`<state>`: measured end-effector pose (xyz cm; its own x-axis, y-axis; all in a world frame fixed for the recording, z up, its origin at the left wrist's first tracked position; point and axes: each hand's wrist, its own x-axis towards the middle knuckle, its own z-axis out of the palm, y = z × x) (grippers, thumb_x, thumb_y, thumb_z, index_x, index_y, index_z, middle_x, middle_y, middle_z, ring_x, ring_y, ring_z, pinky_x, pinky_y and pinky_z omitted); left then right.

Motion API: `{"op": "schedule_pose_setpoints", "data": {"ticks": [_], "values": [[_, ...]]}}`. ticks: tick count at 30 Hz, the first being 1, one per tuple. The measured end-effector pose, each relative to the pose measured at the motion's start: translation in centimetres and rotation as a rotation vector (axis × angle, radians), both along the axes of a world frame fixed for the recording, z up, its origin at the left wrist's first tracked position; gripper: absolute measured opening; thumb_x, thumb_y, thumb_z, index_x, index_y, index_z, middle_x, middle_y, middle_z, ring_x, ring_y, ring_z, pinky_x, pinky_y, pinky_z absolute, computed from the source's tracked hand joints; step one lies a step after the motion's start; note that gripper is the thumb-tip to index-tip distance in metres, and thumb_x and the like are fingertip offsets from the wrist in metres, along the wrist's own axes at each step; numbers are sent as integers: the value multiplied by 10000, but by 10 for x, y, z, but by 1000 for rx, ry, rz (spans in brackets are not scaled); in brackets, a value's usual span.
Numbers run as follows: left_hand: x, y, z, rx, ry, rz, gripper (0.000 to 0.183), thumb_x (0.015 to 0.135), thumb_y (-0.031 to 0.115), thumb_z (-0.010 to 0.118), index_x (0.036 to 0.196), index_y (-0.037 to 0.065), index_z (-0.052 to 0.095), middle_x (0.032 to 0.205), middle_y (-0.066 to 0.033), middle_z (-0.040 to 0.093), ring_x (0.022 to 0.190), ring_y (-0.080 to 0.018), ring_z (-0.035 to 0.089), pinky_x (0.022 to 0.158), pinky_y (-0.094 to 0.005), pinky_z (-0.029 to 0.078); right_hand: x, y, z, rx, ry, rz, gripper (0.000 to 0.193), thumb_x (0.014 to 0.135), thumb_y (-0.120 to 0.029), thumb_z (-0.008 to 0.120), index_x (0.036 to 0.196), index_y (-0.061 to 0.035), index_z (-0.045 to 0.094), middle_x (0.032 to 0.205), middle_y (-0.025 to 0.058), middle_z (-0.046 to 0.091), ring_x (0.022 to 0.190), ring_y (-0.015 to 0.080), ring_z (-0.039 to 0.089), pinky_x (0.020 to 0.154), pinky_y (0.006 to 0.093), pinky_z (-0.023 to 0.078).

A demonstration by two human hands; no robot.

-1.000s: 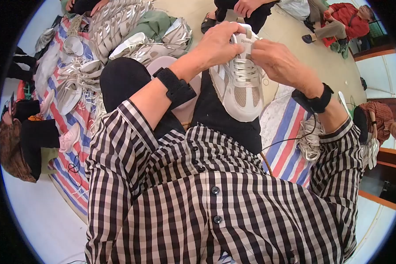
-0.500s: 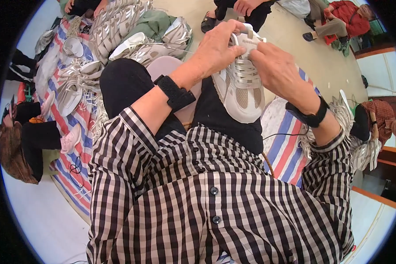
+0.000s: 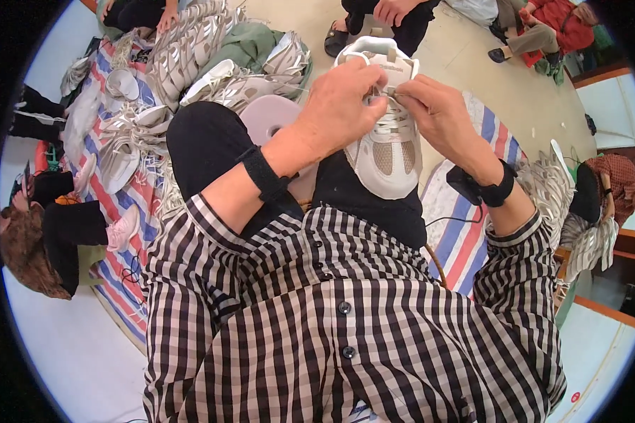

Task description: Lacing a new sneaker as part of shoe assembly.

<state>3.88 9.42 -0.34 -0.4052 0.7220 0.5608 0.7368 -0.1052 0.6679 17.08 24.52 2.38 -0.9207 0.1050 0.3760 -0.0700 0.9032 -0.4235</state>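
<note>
A white and beige sneaker (image 3: 386, 169) rests on my right thigh, toe toward me. Pale laces (image 3: 391, 128) cross its front below the padded tongue (image 3: 384, 69). My left hand (image 3: 342, 106) is closed at the upper eyelets, its thumb and forefinger pinched by the lace. Opposite it, my right hand (image 3: 444, 120) is closed too, with thumb and fingertips pinching the lace at the top of the lacing. The exact grip of the fingertips is partly hidden. Between my knees shows a pale pink round seat or disc (image 3: 264, 116).
Piles of similar sneakers (image 3: 190, 49) lie at the far left on a striped sheet (image 3: 130, 204). More shoes (image 3: 543, 183) are heaped at the right. Several people sit around, one in red (image 3: 561, 28) at the far right and one with pink shoes (image 3: 123, 229) at the left.
Both hands have come down from the tongue and collar to the upper lacing. The shoe's collar and tongue are now uncovered.
</note>
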Motion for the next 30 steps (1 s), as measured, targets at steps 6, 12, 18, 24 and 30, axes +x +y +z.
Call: {"op": "schedule_pose_setpoints", "data": {"ticks": [6, 12, 18, 24, 30], "values": [[-15, 6, 9, -169, -11, -40, 114, 757, 88, 667, 819, 4, 622, 700, -113, 610, 605, -220, 567, 588, -348, 464, -7, 1, -3, -25, -3, -6, 104, 848, -112, 590, 881, -33, 648, 804, 140, 639, 767, 339, 624, 677, 410, 492], [-10, 19, 16, -291, 82, -48, 139, 760, 126, 646, 811, -1, 617, 693, -140, 613, 625, -258, 579, 613, -372, 462, -11, 8, 7, -35, -125, 9, 134, 843, -131, 596, 852, -5, 641, 697, 164, 605, 693, 301, 628, 650, 391, 491], [-26, -14, 18, -291, -105, -64, 137, 795, 118, 646, 807, -9, 594, 676, -78, 575, 632, -162, 545, 591, -306, 436, -9, 27, 24, -834, -296, 84, 205, 891, -224, 617, 990, -45, 634, 821, -5, 602, 723, 74, 529, 693, 247, 443], [-100, -138, 2, -365, -246, 159, 129, 836, 102, 635, 783, 20, 550, 676, 6, 500, 645, -88, 459, 579, -258, 391, 15, 80, 22, -1184, -168, 143, 279, 943, -244, 596, 1109, -21, 619, 823, -39, 552, 728, 62, 516, 782, 241, 461], [-151, -310, -13, -441, -107, 588, 136, 879, 60, 603, 784, 9, 520, 688, 16, 458, 656, -76, 415, 587, -232, 353, 12, 52, 44, -1088, -100, -15, 235, 964, -202, 546, 1093, -12, 594, 824, -29, 548, 749, 65, 527, 844, 242, 461]]}}
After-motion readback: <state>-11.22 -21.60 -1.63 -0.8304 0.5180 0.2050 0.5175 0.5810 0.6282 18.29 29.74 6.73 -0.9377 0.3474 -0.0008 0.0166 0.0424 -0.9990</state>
